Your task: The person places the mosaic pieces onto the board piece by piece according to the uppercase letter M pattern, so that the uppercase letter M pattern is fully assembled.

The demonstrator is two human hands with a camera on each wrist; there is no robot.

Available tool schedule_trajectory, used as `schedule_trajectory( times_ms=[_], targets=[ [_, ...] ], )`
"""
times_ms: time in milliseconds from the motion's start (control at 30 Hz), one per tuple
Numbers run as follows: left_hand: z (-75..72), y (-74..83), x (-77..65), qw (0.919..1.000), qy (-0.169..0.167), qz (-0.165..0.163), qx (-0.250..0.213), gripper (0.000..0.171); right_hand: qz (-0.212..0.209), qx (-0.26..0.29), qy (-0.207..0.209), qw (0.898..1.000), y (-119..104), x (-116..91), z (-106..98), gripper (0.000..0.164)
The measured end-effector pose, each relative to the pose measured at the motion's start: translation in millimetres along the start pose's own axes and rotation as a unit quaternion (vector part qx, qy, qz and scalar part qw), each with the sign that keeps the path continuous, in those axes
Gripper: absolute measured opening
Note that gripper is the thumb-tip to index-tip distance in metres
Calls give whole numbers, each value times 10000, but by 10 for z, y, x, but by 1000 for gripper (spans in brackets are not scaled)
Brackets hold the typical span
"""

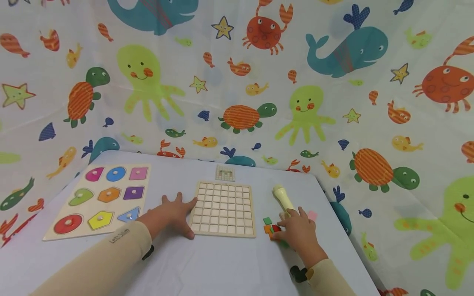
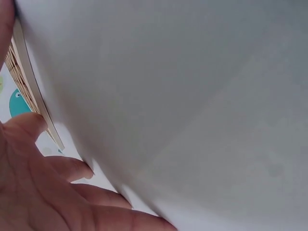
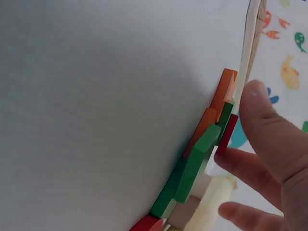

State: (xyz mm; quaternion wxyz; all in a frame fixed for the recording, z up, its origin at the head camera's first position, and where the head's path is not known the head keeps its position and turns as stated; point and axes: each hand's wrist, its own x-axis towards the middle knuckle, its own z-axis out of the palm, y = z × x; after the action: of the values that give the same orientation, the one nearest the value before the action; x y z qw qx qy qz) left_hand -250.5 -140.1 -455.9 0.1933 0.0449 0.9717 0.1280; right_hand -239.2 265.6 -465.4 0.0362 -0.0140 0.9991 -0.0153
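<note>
A square wooden grid board [image 1: 224, 209] lies flat at the middle of the table. My left hand [image 1: 174, 216] spreads its fingers at the board's left edge; a finger and the thumb touch its side. Over a loose pile of small coloured tiles, right of the board, reaches my right hand [image 1: 300, 232]. One fingertip is at a red tile [image 3: 227, 134], with the thumb held apart from it. Green tiles [image 3: 197, 161] and orange tiles [image 3: 222, 91] lie around it. The hand partly hides the pile in the head view.
A pale yellow flashlight-shaped thing [image 1: 283, 197] lies beyond my right hand. Behind the board sits a small patterned card or block [image 1: 225, 173]. At the left lies a wooden knob puzzle [image 1: 83, 213] with several coloured shapes. A sea-animal cloth [image 1: 207, 24] hangs behind the table.
</note>
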Motion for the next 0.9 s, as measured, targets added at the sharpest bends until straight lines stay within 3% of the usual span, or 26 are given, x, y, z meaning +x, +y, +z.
schedule_trajectory(
  times_ms=[267, 467, 600, 700, 900],
  targets=[
    [102, -44, 28, 9999, -130, 4, -48, 134, -73, 5, -97, 9999, -39, -35, 72, 29],
    [59, -16, 28, 10000, 12, 17, -80, 133, -103, 161, 311, 9993, -95, -41, 27, 40],
    [88, -47, 14, 9998, -117, -45, -130, 133, -250, 110, 320, 9991, -165, -47, 33, 27],
    [79, -54, 9, 9998, -32, -118, -147, 133, -334, 42, 415, 9986, -216, -40, 12, 19],
    [51, -27, 16, 9998, 61, -93, -171, 133, -448, 68, 725, 9963, -274, -66, -115, 19]
  ],
)
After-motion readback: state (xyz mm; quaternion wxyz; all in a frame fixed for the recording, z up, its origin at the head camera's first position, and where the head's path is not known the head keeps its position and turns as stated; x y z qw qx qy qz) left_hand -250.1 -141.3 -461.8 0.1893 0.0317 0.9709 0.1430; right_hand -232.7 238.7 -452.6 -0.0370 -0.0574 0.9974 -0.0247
